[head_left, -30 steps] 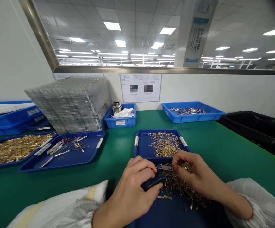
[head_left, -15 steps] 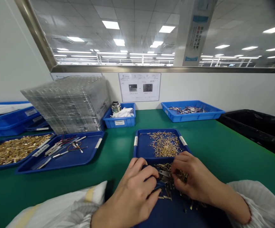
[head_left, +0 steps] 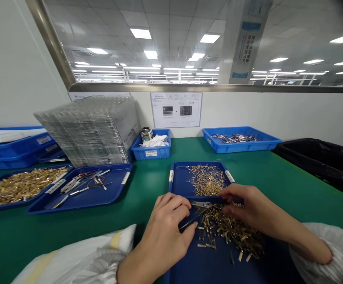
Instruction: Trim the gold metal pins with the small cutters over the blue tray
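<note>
Far left, gold-coloured pieces (head_left: pixel 23 183) are lying heaped; beside them a dark blue tray (head_left: pixel 109 189) is holding wires and swabs, with a stack of clear plastic trays (head_left: pixel 88 128) standing behind. The left hand (head_left: pixel 165 227) is clamping around the pliers (head_left: pixel 187 223), whose metal head is pointing right, over the front tray (head_left: pixel 203 268). Small brass-coloured strips (head_left: pixel 233 225) are lying piled in that tray, beneath both hands. Behind, finer brass-coloured pins (head_left: pixel 207 180) are filling another tray (head_left: pixel 181 183). The right hand (head_left: pixel 252 209) is hovering at the pile, thumb and fingertips apart. Far right, black plastic (head_left: pixel 316 154) is bunching.
</note>
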Action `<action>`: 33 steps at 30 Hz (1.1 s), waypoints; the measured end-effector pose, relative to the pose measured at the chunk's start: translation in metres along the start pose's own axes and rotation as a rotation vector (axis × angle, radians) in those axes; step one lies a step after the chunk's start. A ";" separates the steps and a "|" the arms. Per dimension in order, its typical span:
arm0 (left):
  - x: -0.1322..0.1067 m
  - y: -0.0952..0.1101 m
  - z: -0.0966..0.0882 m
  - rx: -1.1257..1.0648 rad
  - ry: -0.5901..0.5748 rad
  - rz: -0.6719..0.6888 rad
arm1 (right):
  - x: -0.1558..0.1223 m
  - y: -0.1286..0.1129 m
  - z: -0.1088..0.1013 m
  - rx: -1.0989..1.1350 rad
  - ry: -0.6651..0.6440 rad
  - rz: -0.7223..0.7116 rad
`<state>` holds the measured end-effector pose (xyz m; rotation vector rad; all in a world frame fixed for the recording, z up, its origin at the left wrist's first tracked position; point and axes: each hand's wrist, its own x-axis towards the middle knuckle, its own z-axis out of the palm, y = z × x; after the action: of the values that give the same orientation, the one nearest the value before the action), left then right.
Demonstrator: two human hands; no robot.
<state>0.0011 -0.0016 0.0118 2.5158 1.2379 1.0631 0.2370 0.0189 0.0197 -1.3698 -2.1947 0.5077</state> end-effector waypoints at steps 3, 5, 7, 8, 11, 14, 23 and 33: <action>0.001 -0.001 0.000 0.012 -0.005 -0.034 | -0.005 0.001 0.001 -0.020 -0.199 -0.014; 0.001 -0.001 0.000 0.017 -0.012 -0.048 | -0.007 0.000 0.005 -0.060 -0.226 -0.019; 0.001 -0.002 0.001 0.019 -0.019 -0.055 | -0.006 -0.003 0.011 -0.092 -0.220 -0.024; 0.001 -0.002 0.001 0.019 -0.020 -0.056 | -0.005 -0.004 0.014 -0.102 -0.211 -0.032; 0.000 -0.002 0.001 0.024 -0.014 -0.056 | 0.000 -0.007 0.021 -0.102 -0.179 -0.070; 0.000 -0.002 0.001 0.036 -0.015 -0.056 | 0.002 -0.009 0.022 -0.075 -0.125 -0.091; 0.001 -0.002 0.001 0.063 -0.081 -0.084 | 0.001 -0.012 0.018 -0.018 -0.067 -0.040; 0.001 -0.001 0.001 0.080 -0.093 -0.094 | 0.003 -0.009 0.029 -0.085 -0.054 -0.080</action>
<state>0.0014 0.0000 0.0110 2.5045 1.3833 0.8823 0.2123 0.0158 0.0022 -1.3190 -2.3288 0.4318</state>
